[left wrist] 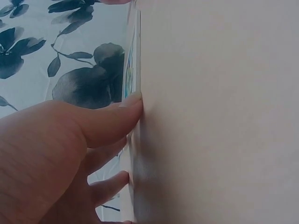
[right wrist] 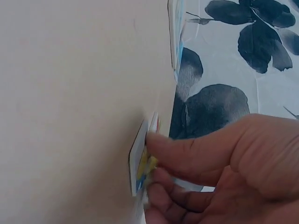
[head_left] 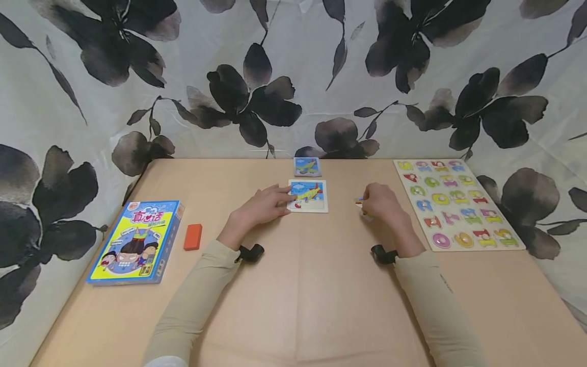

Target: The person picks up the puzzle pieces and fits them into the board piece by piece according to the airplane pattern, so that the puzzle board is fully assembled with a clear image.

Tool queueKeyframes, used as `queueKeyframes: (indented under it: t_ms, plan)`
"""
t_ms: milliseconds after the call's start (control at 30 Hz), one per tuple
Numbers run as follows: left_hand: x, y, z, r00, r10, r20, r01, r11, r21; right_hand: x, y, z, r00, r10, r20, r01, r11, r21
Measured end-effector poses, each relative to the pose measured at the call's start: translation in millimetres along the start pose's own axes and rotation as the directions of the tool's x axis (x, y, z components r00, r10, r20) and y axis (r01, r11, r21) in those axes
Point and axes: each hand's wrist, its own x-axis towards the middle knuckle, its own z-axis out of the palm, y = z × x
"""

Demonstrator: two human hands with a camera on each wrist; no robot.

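A white-bordered picture board [head_left: 309,205] with a yellow airplane on blue lies mid-table. My left hand [head_left: 268,204] rests at its left side, fingers extended over the edge; in the left wrist view the thumb [left wrist: 119,116] touches the board's near edge. Behind the board lies a smaller airplane picture card [head_left: 307,166]. To the right, my right hand [head_left: 382,202] pinches a small flat puzzle piece [right wrist: 154,122] between thumb and fingers. Right beside it, close to the table, is another flat piece [right wrist: 137,158] with a pale edge and yellow and blue print. Curled fingers partly cover both.
At the right lies a large sheet of colourful letter-like figures [head_left: 451,209]. A blue and yellow box [head_left: 135,242] stands at the left, with a small orange-red block [head_left: 193,237] next to it. Flower-patterned cloth [head_left: 321,76] hangs behind the table [head_left: 298,295].
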Motion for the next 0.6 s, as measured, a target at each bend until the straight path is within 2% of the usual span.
queueKeyframes:
  t_ms: [200, 500, 600]
  plan:
    - [-1.0, -1.8, 0.7, 1.0, 0.0, 0.004, 0.0, 1.0, -0.003, 3.8, -2.0, 4.8, 0.999, -0.033, 0.013, 0.032, 0.994, 0.103]
    - [-1.5, -1.9, 0.5, 1.0, -0.011, 0.003, 0.011, 1.0, -0.013, 7.2, -5.1, 7.1, 0.998, -0.058, -0.004, 0.058, 0.994, 0.092]
    - [-1.7, -2.8, 1.0, 1.0, -0.012, 0.005, 0.012, 1.0, -0.014, 9.1, -4.3, 7.5, 0.999, -0.04, 0.014, 0.038, 0.993, 0.113]
